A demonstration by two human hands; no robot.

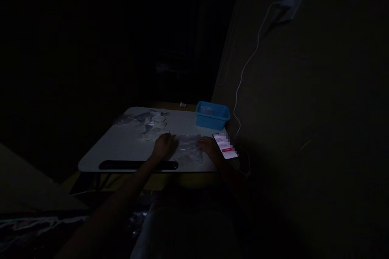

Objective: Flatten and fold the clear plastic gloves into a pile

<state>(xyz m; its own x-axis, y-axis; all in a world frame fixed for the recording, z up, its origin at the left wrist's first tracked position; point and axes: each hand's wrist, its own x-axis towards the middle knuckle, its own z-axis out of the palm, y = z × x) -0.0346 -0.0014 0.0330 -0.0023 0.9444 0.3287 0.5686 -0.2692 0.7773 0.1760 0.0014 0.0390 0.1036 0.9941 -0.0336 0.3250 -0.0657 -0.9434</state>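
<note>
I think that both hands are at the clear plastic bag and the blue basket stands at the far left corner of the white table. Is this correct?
Not quite: in the head view, the blue basket stands at the far right corner of the white table, not the far left. The left hand and the right hand are indeed at the clear plastic bag.

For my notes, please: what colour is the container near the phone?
Blue: the container shows best in the head view.
</note>
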